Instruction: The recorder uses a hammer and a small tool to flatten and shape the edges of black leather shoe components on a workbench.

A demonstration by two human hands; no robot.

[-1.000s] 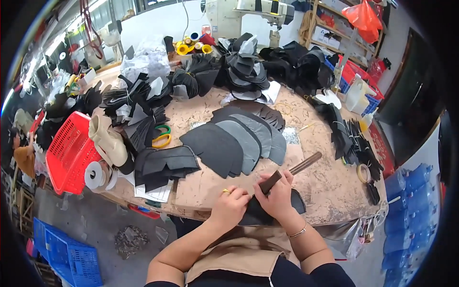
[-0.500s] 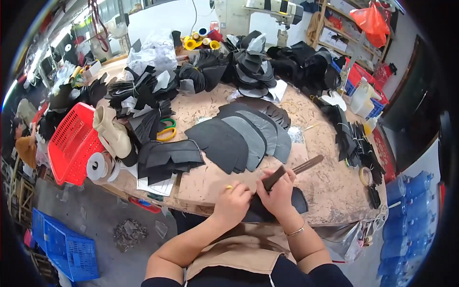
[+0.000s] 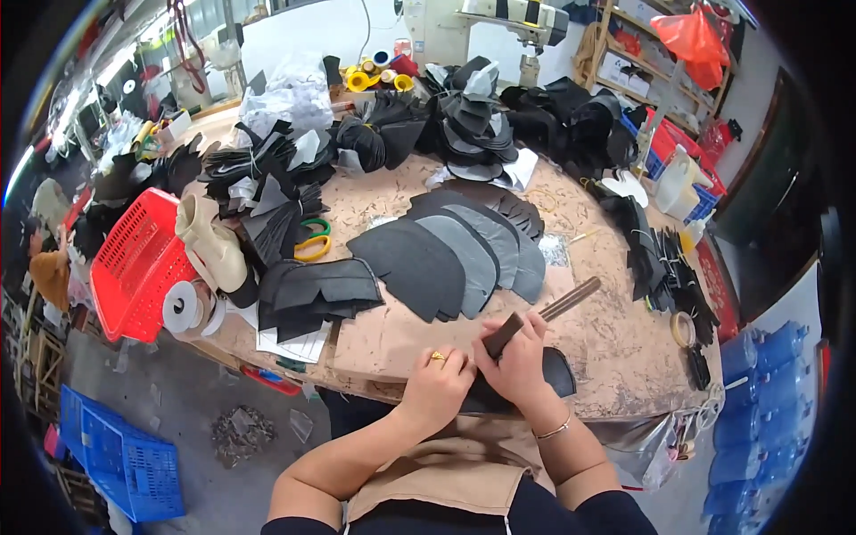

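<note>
Two hands meet at the surface's [image 3: 615, 348] near edge. The right hand [image 3: 522, 361] is closed around a dark-handled tool [image 3: 542, 316]; the left hand [image 3: 439, 385], fingers curled, pins a black piece [image 3: 557, 370] beneath them. The piece looks thin, light and floppy, best held flat near its edge.

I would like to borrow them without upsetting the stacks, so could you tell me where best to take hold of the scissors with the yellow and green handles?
Grip the scissors by the handle loops, coming from the table's open middle, on their right. The loops lie flat and exposed, while the blades seem tucked under the black cut pieces.
</note>
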